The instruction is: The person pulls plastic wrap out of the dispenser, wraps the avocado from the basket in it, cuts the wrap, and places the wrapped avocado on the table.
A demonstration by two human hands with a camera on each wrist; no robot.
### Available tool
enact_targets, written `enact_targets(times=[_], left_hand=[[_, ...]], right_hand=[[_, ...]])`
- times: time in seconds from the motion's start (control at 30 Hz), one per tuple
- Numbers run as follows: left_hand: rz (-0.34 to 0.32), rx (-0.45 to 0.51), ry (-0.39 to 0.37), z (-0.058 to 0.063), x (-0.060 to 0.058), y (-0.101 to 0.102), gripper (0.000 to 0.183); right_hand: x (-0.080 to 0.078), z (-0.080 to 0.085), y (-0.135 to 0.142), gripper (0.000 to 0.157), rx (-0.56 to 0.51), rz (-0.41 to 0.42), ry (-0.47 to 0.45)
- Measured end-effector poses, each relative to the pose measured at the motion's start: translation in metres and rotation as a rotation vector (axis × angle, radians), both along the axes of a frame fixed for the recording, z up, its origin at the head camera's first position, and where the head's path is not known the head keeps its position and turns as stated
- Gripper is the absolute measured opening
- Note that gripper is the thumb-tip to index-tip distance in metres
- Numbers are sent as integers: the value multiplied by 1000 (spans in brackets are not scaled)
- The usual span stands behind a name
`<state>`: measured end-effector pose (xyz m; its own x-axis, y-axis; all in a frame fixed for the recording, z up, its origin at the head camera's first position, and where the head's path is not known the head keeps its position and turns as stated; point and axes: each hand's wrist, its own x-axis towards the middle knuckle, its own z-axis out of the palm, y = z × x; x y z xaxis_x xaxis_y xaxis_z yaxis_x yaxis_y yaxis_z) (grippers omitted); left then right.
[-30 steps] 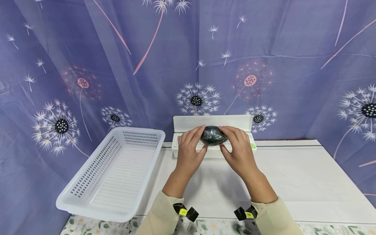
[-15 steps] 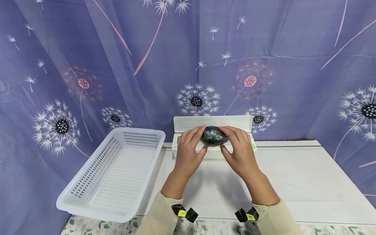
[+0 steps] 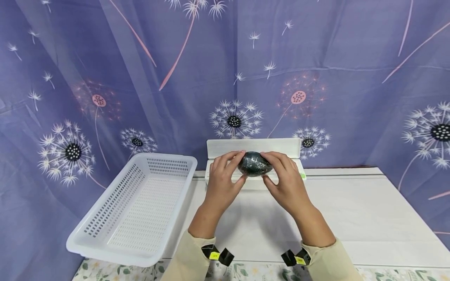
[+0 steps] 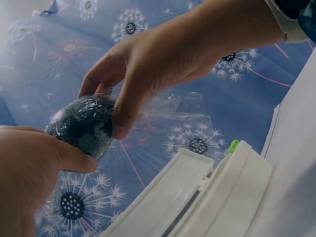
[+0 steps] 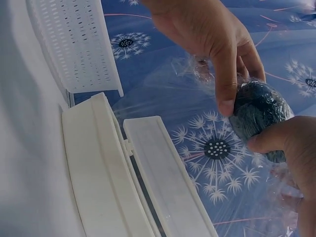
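Between my two hands is a dark green, rounded thing (image 3: 255,164) wrapped in shiny cling film. My left hand (image 3: 223,181) grips its left end, thumb on the near side and fingers on the far side. From the opposite end my right hand (image 3: 285,183) holds it the same way. Loose transparent film (image 4: 175,104) trails out past the fingers in both wrist views. Both hands are raised in front of a long white dispenser box (image 3: 254,185), whose lid (image 3: 253,146) stands up. A green piece (image 4: 233,146) shows at one end of the box.
A white perforated basket (image 3: 144,218) stands on the left of the white-covered table (image 3: 365,218). Behind everything hangs a purple-blue curtain (image 3: 197,109) with dandelion prints. A floral cloth (image 3: 246,270) lies along the near edge.
My left wrist and forearm have shifted slightly left and down. The wrapped thing sits marginally lower in the head view, still held between both hands. The box and basket stay in place.
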<state>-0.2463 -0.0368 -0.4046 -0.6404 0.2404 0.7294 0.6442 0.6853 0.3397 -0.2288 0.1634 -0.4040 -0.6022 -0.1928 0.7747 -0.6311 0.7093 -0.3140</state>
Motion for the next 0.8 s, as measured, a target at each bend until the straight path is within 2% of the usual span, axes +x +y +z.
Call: enact_targets(times=[0.47,0.8], left_hand=[[-25,-74,-31,0,1,-8,71],[-38,-127,-107,7,8,-9,69]], right_hand=[[4,3,9,70,39,45,-85],[6,0,14,68,72,77,-118]])
